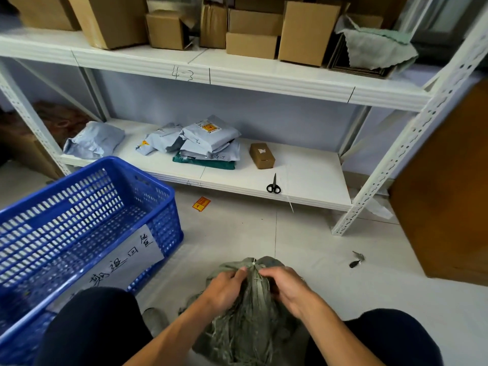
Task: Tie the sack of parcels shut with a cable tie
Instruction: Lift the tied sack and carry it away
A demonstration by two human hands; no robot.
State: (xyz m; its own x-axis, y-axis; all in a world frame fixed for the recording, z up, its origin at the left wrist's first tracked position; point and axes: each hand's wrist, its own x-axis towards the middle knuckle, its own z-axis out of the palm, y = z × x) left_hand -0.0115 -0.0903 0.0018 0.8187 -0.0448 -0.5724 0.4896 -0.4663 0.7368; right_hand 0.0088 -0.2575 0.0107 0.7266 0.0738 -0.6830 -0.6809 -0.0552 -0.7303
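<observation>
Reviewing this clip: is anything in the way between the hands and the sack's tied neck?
Nothing visible. The left hand and right hand both already grip the gathered neck of the grey-green sack, just below the white cable tie. The blue crate stands off to the left, clear of them.

Sack (253, 320) is set on floor betw. the knees, neck gripped by left hand (224, 289) and right hand (287, 286), one each side; cable tie (254, 264) is seen around neck just beyond fingertips. Crate (87, 228) is placed to the left. Shelf unit (303, 178) stands ahead; scissors (273, 185) lie at bottom shelf's front edge, small box (262, 155) behind them, parcels (208, 143) further left.
</observation>
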